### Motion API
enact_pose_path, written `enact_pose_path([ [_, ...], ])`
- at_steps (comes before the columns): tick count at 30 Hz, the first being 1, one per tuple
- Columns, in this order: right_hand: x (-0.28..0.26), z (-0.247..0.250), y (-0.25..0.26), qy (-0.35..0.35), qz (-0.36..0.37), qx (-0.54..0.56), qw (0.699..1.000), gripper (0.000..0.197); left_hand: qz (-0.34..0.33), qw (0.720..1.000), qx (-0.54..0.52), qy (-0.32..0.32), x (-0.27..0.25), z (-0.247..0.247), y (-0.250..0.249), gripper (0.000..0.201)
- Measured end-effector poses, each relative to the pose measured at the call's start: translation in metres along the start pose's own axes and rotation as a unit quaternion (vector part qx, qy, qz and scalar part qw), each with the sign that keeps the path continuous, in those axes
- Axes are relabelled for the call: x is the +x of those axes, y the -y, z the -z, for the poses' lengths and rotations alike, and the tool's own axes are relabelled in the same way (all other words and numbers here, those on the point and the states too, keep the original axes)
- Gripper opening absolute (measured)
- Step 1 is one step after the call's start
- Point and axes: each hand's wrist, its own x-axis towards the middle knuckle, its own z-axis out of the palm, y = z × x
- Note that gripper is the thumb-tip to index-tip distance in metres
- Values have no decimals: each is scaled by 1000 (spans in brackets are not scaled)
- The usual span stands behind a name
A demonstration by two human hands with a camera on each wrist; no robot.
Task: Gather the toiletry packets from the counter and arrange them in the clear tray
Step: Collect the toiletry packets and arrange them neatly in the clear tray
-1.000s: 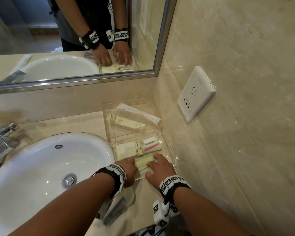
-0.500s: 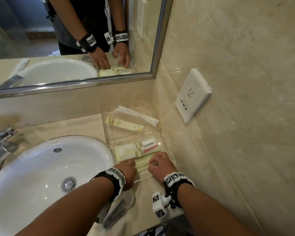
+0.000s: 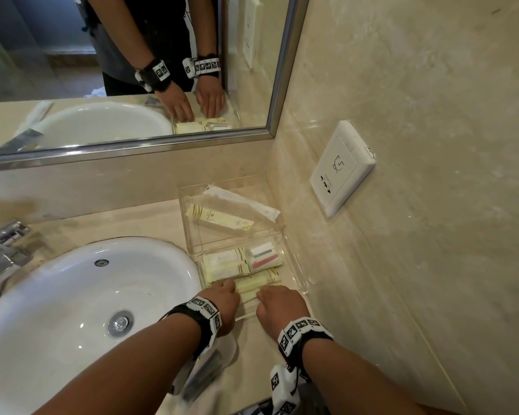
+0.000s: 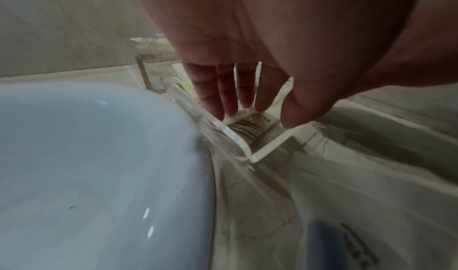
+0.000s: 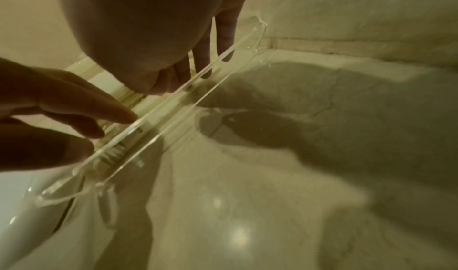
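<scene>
The clear tray point(image 3: 297, 266) stands on the counter in the corner by the wall. Its far compartment holds a long white packet point(image 3: 243, 202) and a yellow packet point(image 3: 219, 220). The near compartment holds several yellow packets point(image 3: 252, 284) and a white and red packet point(image 3: 264, 257). My left hand point(image 3: 222, 296) and right hand point(image 3: 277, 304) are side by side at the near wall. In the left wrist view the left hand point(image 4: 247, 113) reaches straight fingers down onto a yellow packet point(image 4: 250, 130). The right hand point(image 5: 198, 58) reaches straight fingers in behind the tray wall point(image 5: 173, 105).
A clear packet with a dark item point(image 3: 204, 375) lies on the counter under my left wrist. The white sink point(image 3: 72, 310) touches the tray's left side, with the faucet point(image 3: 0, 253) at far left. The mirror point(image 3: 132, 70) is behind, and the wall socket point(image 3: 342, 169) is on the right wall.
Both hands have stayed at the tray's near edge. The right hand has shifted slightly left towards the left hand, and the nearest yellow packets lie closer against the near wall.
</scene>
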Motion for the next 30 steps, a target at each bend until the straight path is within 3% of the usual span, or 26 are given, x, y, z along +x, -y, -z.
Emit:
enact_pose_path([
  [7,0,3,0,32,24,-97,994,33,0,1000,-6,6,0,4,-3,33],
  [11,2,1,3,49,21,-86,995,39,4,1000,-10,14,-1,8,-4,31],
  [16,-2,-3,-1,56,0,3,998,47,6,1000,-16,14,-1,8,-5,31],
  [20,-4,2,-4,60,18,-17,998,52,3,1000,-5,18,0,9,-6,32],
  [25,1,10,-3,60,25,-52,997,39,4,1000,-9,22,-1,10,-6,32],
  [30,8,6,-6,70,47,-83,993,51,-2,999,-12,32,1,13,-3,36],
])
